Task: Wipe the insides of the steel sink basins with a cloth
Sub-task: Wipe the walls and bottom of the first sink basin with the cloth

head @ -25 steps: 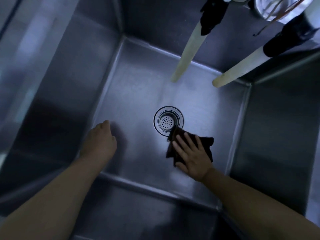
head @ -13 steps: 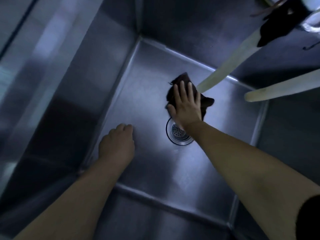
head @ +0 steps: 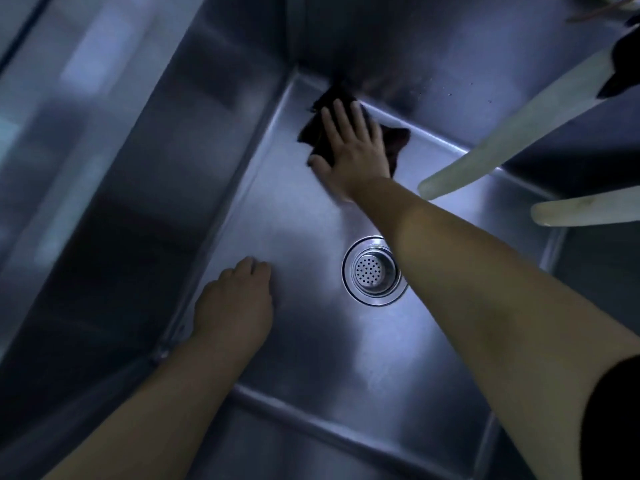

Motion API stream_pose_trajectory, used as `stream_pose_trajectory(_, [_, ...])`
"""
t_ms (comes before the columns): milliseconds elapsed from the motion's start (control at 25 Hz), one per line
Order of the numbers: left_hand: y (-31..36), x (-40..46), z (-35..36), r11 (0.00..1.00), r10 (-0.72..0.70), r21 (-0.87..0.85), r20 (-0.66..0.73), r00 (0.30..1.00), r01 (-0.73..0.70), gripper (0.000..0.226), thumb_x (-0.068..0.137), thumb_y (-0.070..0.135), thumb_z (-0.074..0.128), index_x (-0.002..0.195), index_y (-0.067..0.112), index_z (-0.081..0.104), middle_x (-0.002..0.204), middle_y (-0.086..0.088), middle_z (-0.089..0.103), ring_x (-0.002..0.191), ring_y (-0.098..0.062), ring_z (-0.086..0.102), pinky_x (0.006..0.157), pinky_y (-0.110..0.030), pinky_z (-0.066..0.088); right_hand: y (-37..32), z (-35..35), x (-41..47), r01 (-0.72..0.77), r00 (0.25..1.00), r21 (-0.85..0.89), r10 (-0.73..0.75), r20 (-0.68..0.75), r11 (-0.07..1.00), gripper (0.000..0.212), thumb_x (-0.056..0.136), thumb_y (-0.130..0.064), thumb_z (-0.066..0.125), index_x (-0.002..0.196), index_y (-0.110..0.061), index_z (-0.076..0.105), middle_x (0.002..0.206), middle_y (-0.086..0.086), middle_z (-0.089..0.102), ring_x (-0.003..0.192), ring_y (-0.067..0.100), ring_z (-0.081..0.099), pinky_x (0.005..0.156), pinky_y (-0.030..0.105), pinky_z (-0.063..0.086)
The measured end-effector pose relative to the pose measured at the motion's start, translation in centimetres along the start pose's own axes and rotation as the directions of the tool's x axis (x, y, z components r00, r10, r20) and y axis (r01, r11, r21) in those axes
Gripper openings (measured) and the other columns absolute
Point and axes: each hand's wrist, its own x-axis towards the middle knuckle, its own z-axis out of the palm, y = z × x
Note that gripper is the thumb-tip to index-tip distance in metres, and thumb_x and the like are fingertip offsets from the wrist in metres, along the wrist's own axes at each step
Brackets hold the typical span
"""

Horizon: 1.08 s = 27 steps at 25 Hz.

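- Right hand (head: 353,150), fingers flat and spread, presses the dark cloth (head: 322,133) into the basin (head: 294,358) floor's 12 o'clock corner.
- Left hand (head: 233,306), fingers loosely curled and holding nothing, rests at 8 o'clock.
- Walls probably remain unwiped.

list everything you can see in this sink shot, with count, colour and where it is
sink basin: 1, steel grey, fills the view
drain strainer: 1, silver, basin floor, partly behind the right forearm
cloth: 1, dark, far left corner of the floor, under the right hand
hoses: 2, pale, hanging in from upper right, ends above the floor
black fittings: at least 1, on the upper hose, top right
left hand: 1, resting on the floor near the left wall, fingers bent
right hand: 1, fingers straight, pressing the cloth
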Motion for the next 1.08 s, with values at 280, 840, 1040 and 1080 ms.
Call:
stream_pose_trajectory(280, [0.3,0.1,0.2,1.000,0.002,0.002,0.057,0.998,-0.003,0.048,0.096,0.027,0.040,0.142,0.018,0.029,0.148,-0.002,0.031,0.128,-0.024,0.041,0.102,-0.038,0.040,9.0,0.3,-6.3,-0.158,0.986,0.031,0.159,-0.058,0.987,0.077,0.087,-0.057,0.025,0.151,-0.016,0.012,0.159,0.003,0.014,0.147,0.024,0.004,0.118,0.051,0.003])
stream_pose_trajectory(840, [0.3,-0.7,-2.4,0.998,-0.021,-0.056,-0.002,1.000,0.021,0.032,0.095,0.020,0.043,0.127,0.014,0.048,0.134,-0.008,0.048,0.117,-0.030,0.051,0.094,-0.038,0.044,6.4,4.5,-24.7,-0.604,0.797,0.080,0.604,0.033,0.793,0.077,0.086,-0.050,0.028,0.145,0.000,0.029,0.149,0.023,0.032,0.138,0.044,0.025,0.107,0.064,0.021])
stream_pose_trajectory(1040, [-1.1,-3.5,-6.6,0.997,0.020,-0.070,-0.031,0.999,-0.022,0.031,0.096,0.025,0.042,0.125,0.017,0.049,0.127,-0.008,0.056,0.113,-0.030,0.054,0.087,-0.037,0.046,-1.4,4.8,-29.1,-0.455,0.888,0.051,0.448,0.105,0.889,0.079,0.085,-0.052,0.034,0.141,0.004,0.035,0.147,0.025,0.033,0.138,0.044,0.024,0.111,0.060,0.015])
stream_pose_trajectory(1080, [-1.5,-4.4,-7.1,0.995,0.051,-0.083,-0.030,0.998,-0.053,0.031,0.095,0.025,0.043,0.125,0.017,0.049,0.127,-0.008,0.057,0.113,-0.029,0.055,0.089,-0.037,0.047,-2.7,4.6,-29.1,-0.404,0.911,0.051,0.396,0.112,0.913,0.079,0.085,-0.052,0.035,0.141,0.004,0.035,0.148,0.025,0.033,0.139,0.044,0.023,0.111,0.060,0.013])
